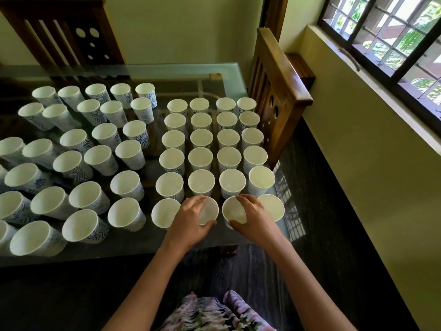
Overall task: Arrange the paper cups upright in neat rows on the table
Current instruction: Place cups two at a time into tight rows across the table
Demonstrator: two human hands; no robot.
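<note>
Currently my left hand (188, 220) curls round one paper cup (210, 210) and my right hand (254, 219) round its neighbour (235, 213). Both stand upright, axis vertical, directly under my fingers in the row nearest me. Thin paper, tapered walls (probably easy to crush). Looser cups (124, 213) stand beyond my left hand on the glass table (143, 246).

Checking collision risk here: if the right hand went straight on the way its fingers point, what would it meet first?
Probably the next-row cup just beyond the right hand, which grips a front-row cup; height above the rims is unclear.
</note>
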